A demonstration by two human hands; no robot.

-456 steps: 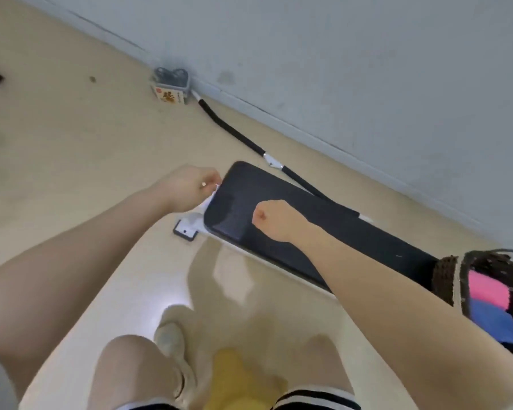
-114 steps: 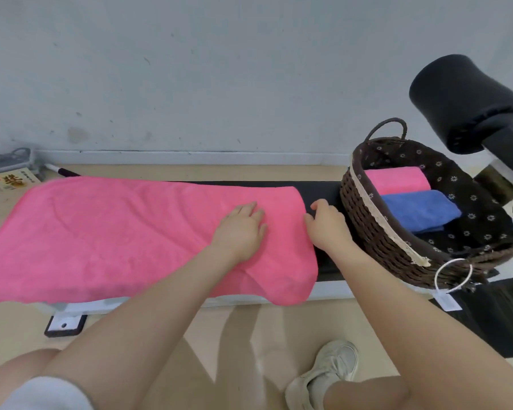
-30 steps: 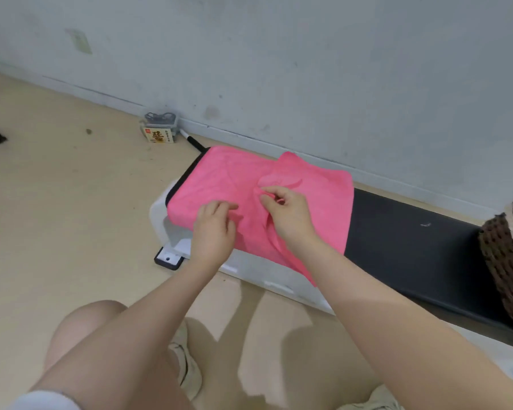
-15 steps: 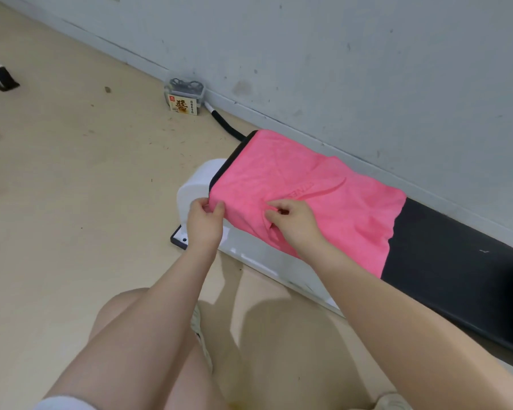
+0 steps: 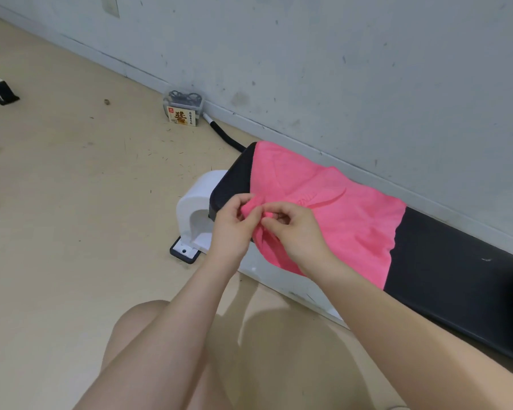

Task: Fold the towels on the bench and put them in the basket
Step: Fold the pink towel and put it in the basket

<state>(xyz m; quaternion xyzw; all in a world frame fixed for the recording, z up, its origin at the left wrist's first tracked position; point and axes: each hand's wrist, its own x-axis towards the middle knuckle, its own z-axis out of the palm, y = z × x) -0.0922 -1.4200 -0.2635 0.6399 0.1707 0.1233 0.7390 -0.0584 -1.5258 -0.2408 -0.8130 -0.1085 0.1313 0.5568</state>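
Note:
A pink towel (image 5: pixel 332 208), folded over once, lies across the left end of the black padded bench (image 5: pixel 456 276). Its near left corner is lifted off the pad. My left hand (image 5: pixel 234 223) pinches that corner between thumb and fingers. My right hand (image 5: pixel 293 229) pinches the same bunched edge just to the right, fingers curled into the cloth. Both hands meet at the bench's front left corner. The basket is out of view.
The bench's white base (image 5: pixel 196 208) and black foot plate (image 5: pixel 185 253) stand left of my hands. A small labelled box (image 5: pixel 182 109) and a black cable (image 5: pixel 224 134) lie by the grey wall. My bare knee (image 5: pixel 148 350) is low in the view.
My hands have come together at the towel's near left corner and lifted it. The towel's left edge has drawn back, baring the bench's black end.

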